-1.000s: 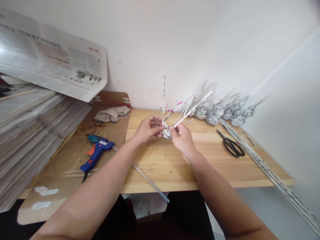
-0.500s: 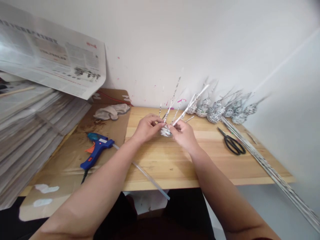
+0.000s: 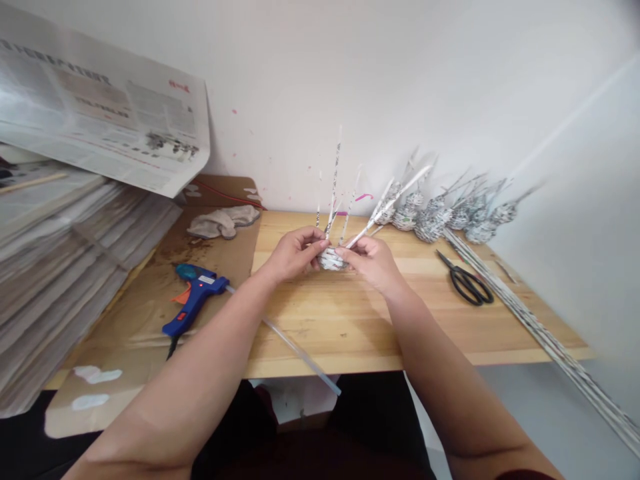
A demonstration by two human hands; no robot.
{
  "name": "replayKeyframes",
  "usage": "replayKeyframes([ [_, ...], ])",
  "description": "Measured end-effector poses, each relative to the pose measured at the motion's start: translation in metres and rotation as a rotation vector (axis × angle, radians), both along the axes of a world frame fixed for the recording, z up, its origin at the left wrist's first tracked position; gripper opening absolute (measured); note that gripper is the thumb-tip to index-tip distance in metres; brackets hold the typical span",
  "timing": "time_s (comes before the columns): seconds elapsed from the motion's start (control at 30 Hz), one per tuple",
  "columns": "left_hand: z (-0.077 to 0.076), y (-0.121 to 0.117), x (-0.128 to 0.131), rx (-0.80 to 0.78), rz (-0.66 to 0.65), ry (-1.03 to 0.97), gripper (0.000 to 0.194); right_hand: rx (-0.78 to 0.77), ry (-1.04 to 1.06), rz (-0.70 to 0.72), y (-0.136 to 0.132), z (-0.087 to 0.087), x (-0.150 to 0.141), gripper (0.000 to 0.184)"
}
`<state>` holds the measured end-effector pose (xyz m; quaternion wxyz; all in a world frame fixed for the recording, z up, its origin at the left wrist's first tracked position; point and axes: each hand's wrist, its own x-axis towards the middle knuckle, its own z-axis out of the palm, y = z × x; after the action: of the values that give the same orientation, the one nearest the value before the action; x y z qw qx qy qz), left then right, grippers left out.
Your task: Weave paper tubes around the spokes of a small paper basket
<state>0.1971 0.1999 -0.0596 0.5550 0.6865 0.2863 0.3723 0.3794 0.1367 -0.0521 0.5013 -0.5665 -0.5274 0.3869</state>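
A small woven basket of rolled newspaper (image 3: 332, 259) is between my two hands, low over the wooden table. Thin paper rods (image 3: 335, 183) stick up from its rim. My left hand (image 3: 299, 253) is closed on the basket's left side, thumb and index finger at the rim. On the right side, my right hand (image 3: 369, 260) pinches the rim where white paper strips (image 3: 373, 219) slant up and to the right. The fingers hide the sides of the weave.
A blue glue gun (image 3: 196, 300) with a long glue stick lies on cardboard at left, near a pair of gloves (image 3: 223, 221) and stacked newspapers (image 3: 75, 253). Black scissors (image 3: 466, 281), a bundle of paper rods (image 3: 530, 320) and several woven pieces (image 3: 433, 223) are at right.
The upright rods stand straighter, and the white strips at my right hand have swung a little to the right. More of the basket's front shows between my hands.
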Motion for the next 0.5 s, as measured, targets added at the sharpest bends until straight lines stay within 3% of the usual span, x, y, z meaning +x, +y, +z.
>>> replayKeyframes([
  [0.17, 0.0002, 0.0026, -0.002, -0.071, -0.107, 0.034, 0.033, -0.007, -0.011, 0.001, 0.0007, 0.0003, 0.003, 0.034],
  [0.5, -0.0015, 0.0039, -0.0037, -0.011, -0.069, 0.14, 0.022, 0.019, -0.21, 0.017, 0.0013, -0.0033, 0.0048, 0.043],
])
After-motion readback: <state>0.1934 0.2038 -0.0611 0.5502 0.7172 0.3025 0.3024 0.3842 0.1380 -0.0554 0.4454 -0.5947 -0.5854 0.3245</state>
